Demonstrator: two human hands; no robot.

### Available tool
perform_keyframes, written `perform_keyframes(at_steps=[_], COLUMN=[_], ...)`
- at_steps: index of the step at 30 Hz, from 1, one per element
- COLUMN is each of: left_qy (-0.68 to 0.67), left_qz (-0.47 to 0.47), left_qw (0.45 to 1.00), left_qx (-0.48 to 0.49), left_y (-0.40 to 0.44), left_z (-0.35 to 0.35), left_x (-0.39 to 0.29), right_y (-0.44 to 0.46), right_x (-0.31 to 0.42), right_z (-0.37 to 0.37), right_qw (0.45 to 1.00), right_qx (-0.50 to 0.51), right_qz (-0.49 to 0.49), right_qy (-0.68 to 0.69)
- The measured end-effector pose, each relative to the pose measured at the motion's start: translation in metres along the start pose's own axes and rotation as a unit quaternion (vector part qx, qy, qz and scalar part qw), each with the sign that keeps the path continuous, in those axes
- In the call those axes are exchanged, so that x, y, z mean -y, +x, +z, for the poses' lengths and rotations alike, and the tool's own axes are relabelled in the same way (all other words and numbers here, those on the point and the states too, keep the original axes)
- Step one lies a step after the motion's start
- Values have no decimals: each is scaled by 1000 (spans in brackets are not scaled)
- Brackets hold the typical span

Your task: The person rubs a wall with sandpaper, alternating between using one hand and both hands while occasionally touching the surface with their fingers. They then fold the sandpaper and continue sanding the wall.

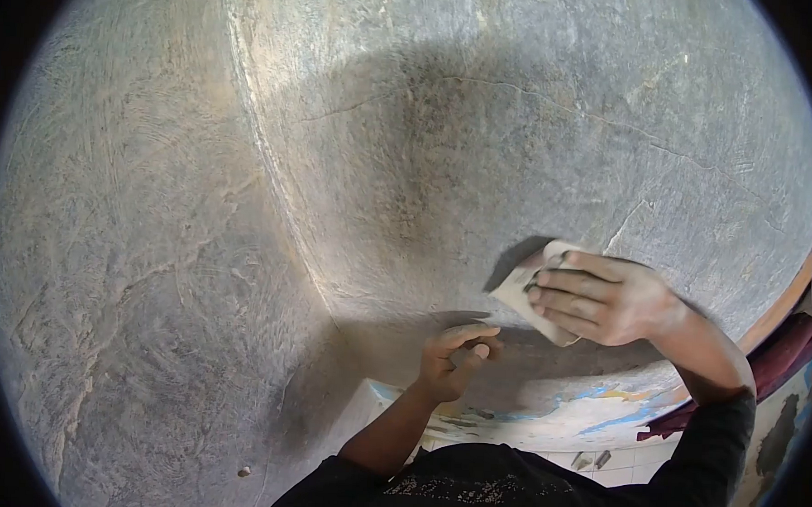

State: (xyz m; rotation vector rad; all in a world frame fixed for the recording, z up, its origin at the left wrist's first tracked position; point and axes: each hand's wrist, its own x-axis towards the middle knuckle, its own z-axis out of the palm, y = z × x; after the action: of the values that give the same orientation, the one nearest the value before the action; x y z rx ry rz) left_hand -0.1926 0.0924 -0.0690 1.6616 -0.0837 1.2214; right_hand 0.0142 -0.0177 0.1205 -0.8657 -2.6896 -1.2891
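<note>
My right hand presses a pale folded piece of sandpaper flat to the grey plastered wall, its fingers spread over the sheet. One corner of the sheet sticks out to the left of my fingers, with a dark shadow beside it. Lower and to the left, my left hand is close to the wall with nothing in it. Its fingers are loosely curled, and a gap shows between thumb and forefinger. Whether it touches the wall, I cannot tell.
Two wall faces meet at a corner on the left. Thin cracks cross the plaster. Below are a lower wall with peeling white and blue paint and pale floor tiles. Dark red cloth hangs at the right edge.
</note>
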Motion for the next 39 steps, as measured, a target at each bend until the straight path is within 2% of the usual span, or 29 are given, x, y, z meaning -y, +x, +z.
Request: perform_keyframes(at_steps=[2,4,5,7,8,9,10,11,13,14,15,17,18,19,20,21,22,23,25,27,28,29,31,32,34,35,36,37,39], left_qy=[-13,-29,-32,-32,-24,-17,-16,-35,-53,-43,-32,-32,-32,-30,-30,-31,-29,-22,-18,-26,-26,-27,-28,-27,-24,-28,-32,-34,-24], left_qz=[2,-2,1,5,1,-3,0,2,5,-6,-16,-17,-18,-17,-26,-35,-33,-25,-21,-21,-21,-16,-10,-9,-6,-14,-23,-24,-28], left_qw=[1000,999,999,999,1000,1000,1000,999,998,999,999,999,999,999,999,998,998,999,999,999,999,999,999,999,1000,999,999,999,999], left_qx=[-5,-14,-11,-9,-12,-14,-14,-17,-21,-25,-30,-29,-23,-23,-29,-34,-32,-30,-27,-26,-28,-23,-18,-17,-13,-8,-3,-1,6], left_y=[-5,-8,-8,-10,-10,-11,-13,-15,-15,-17,-19,-20,-19,-20,-21,-22,-21,-21,-23,-23,-22,-21,-22,-21,-19,-20,-22,-23,-23], left_z=[-6,-9,-11,-15,-18,-20,-21,-24,-29,-30,-32,-35,-38,-41,-43,-44,-45,-47,-46,-43,-43,-42,-40,-38,-35,-32,-29,-26,-22], left_x=[4,4,2,-2,-4,-5,-5,-4,-5,-6,-7,-11,-12,-13,-13,-13,-14,-15,-16,-15,-15,-15,-16,-17,-17,-17,-17,-16,-15], right_y=[3,2,-9,13,10,6,19,18,20,31,34,39,14,29,30,30,45,47,43,37,31,32,32,30,30,26,19,9,12], right_x=[-13,-40,-47,-20,-11,-1,11,4,-20,-26,-33,-23,-24,-22,-16,-4,2,-3,-23,-36,-31,-12,1,-2,-15,-32,-45,-46,-37], right_z=[-11,-35,-52,-24,3,22,10,5,-8,-29,-36,-19,37,58,55,46,23,8,-18,-30,-16,-6,25,20,-4,-17,-30,-41,-27], right_qw=[999,960,949,952,988,999,995,995,993,964,930,946,960,876,876,965,999,999,973,908,935,965,999,999,994,982,964,917,929], right_qx=[-25,-149,-106,-10,2,15,98,97,-21,-92,-175,-172,-189,-186,-187,-114,-35,-36,-117,-191,-163,-4,17,17,-60,-101,-140,-183,-188], right_qz=[25,181,202,209,119,27,-32,-33,96,186,242,231,136,28,27,27,26,27,151,263,223,194,-23,-23,73,128,183,266,243], right_qy=[6,-153,-218,-223,-98,29,-2,-4,-66,-168,-213,-152,154,443,443,235,13,12,-129,-265,-222,-179,-42,-44,-47,-92,-135,-236,-206])
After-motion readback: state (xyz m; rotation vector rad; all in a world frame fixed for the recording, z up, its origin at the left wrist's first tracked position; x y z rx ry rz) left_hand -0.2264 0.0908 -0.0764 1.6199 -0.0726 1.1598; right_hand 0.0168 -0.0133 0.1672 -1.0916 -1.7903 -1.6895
